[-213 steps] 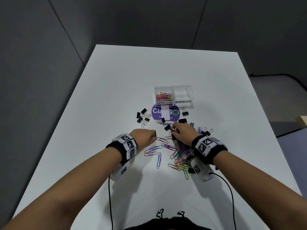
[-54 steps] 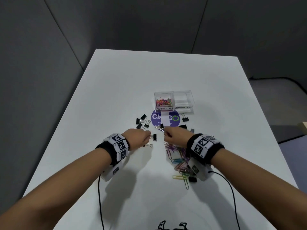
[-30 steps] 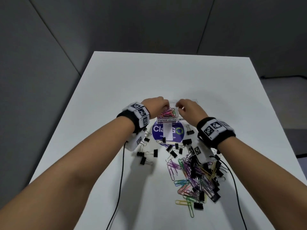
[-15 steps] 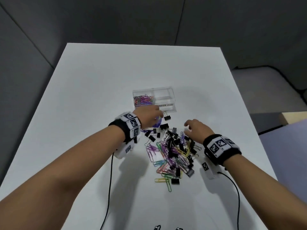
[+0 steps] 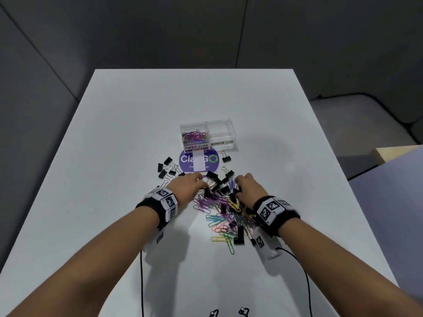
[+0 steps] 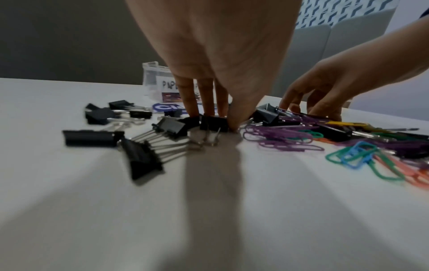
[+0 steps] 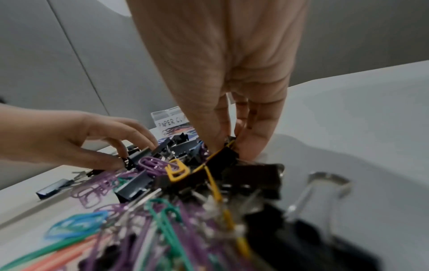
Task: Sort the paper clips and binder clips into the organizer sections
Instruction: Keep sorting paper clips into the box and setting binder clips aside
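A clear two-section organizer (image 5: 221, 124) stands mid-table; its left section, labelled PAPER CLIPS, holds colored paper clips (image 5: 195, 137), and its BINDER CLIPS section (image 5: 220, 133) looks bare. Closer to me lies a mixed pile of colored paper clips (image 5: 219, 216) and black binder clips (image 5: 215, 181). My left hand (image 5: 202, 184) is at the pile's far left, thumb and fingers pinching a black binder clip (image 6: 213, 122). My right hand (image 7: 232, 144) pinches another black binder clip (image 7: 223, 155), tangled with a yellow paper clip (image 7: 177, 170), at the far right of the pile.
A round purple sticker (image 5: 198, 161) lies just in front of the organizer. Several loose binder clips (image 5: 166, 169) sit left of it and one (image 5: 226, 157) to its right. Black cables (image 5: 141, 282) trail from both wrists toward me across the white table (image 5: 114, 156).
My left hand came back from beside the sticker and my right hand moved in from the pile's right side; both now have their fingertips closed on binder clips at the pile's far end.
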Demonstrator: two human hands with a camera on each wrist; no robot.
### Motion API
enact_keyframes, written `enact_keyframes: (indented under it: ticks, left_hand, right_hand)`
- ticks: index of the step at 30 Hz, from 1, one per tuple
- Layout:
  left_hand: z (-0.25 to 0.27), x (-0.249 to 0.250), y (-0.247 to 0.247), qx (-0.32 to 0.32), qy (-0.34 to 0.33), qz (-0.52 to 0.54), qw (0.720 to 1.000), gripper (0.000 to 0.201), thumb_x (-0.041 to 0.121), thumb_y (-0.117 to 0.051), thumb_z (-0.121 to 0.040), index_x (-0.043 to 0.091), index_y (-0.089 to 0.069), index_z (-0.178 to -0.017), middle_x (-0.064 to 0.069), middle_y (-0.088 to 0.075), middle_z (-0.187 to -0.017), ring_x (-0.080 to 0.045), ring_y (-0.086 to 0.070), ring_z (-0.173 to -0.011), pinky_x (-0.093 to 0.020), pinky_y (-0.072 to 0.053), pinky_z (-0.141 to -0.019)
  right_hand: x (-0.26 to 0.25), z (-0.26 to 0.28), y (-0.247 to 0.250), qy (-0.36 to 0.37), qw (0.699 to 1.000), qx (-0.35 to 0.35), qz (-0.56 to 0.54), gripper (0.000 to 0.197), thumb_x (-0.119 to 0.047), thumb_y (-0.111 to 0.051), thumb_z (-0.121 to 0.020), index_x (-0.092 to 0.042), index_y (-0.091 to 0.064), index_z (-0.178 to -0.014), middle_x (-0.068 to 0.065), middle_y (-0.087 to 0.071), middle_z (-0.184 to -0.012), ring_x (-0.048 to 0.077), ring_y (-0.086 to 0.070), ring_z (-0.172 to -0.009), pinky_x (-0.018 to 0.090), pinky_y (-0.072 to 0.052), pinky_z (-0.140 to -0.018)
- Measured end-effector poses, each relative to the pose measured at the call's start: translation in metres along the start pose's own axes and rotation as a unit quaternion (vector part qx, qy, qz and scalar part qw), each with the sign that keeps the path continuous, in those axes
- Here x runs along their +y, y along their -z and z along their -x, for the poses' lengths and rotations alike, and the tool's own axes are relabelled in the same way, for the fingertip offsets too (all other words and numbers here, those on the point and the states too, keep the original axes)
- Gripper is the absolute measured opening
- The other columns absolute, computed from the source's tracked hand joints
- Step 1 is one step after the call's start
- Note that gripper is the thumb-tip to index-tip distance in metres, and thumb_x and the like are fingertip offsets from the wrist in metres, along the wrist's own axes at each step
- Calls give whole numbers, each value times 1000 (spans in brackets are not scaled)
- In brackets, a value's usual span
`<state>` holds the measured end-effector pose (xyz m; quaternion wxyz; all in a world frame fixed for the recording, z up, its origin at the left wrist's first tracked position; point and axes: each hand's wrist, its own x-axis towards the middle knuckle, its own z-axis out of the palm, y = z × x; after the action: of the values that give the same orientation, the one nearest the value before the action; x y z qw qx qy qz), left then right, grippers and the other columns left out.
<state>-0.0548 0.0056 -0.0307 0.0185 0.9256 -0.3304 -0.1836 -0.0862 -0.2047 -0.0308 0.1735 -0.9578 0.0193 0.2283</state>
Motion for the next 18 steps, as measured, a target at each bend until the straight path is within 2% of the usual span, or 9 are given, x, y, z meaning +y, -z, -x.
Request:
enact_keyframes:
  ticks: [2, 6, 8, 10, 14, 16, 18]
  left_hand:
    - [10, -7, -3, 5, 15, 5, 1000, 42, 10, -43, -95, 24, -50, -135, -3, -44, -141, -23, -50, -123, -33, -47, -90]
    - [17, -8, 0, 19, 59, 3, 998, 32, 27, -42, -97, 17, -61, -120, -4, -55, -129, -26, -54, -115, -34, -45, -90]
    - [14, 0, 4, 37, 72, -9, 997, 33, 37, -43, -97, 15, -62, -114, -5, -61, -120, -26, -56, -110, -35, -45, -88]
    - [8, 10, 6, 30, 82, -23, 996, 38, 45, -44, -95, 15, -58, -115, -3, -62, -119, -25, -54, -113, -35, -44, -89]
    - [-6, 27, 5, 15, 102, -48, 994, 43, 41, -47, -95, 10, -53, -123, -8, -57, -126, -28, -50, -120, -38, -42, -95]
    - [-10, 31, 4, 12, 134, -26, 991, 39, 35, -48, -95, 8, -52, -123, -11, -57, -125, -30, -51, -119, -39, -45, -92]
    - [-13, 32, 4, 8, 153, 1, 988, 39, 32, -49, -94, 8, -50, -125, -12, -58, -125, -31, -55, -115, -39, -47, -88]
  right_hand:
    - [-10, 0, -4, 13, 1000, -10, 14, 33, -9, -48, -91, -6, -46, -124, 16, -44, -125, 37, -56, -105, 41, -48, -87]
    - [-22, -5, -3, -13, 999, 13, 27, 34, -30, -39, -96, -8, -54, -118, 14, -54, -122, 33, -53, -112, 40, -46, -89]
    - [-28, -10, -2, -22, 998, 27, 45, 38, -38, -44, -95, -7, -56, -112, 14, -59, -118, 32, -54, -111, 39, -46, -87]
    - [-33, -14, -1, -28, 997, 32, 65, 38, -38, -49, -92, -6, -56, -111, 14, -60, -118, 32, -53, -113, 38, -45, -87]
    - [-41, -23, -2, -54, 998, 7, 40, 33, -33, -53, -91, -5, -59, -108, 14, -63, -116, 32, -56, -112, 36, -46, -84]
    - [-41, -25, -2, -59, 998, -9, 7, 24, -31, -54, -90, -8, -59, -97, 15, -65, -113, 32, -59, -107, 34, -46, -78]
    - [-41, -26, 0, -55, 998, -16, -20, 17, -28, -56, -89, -11, -52, -86, 16, -66, -108, 32, -62, -101, 33, -42, -72]
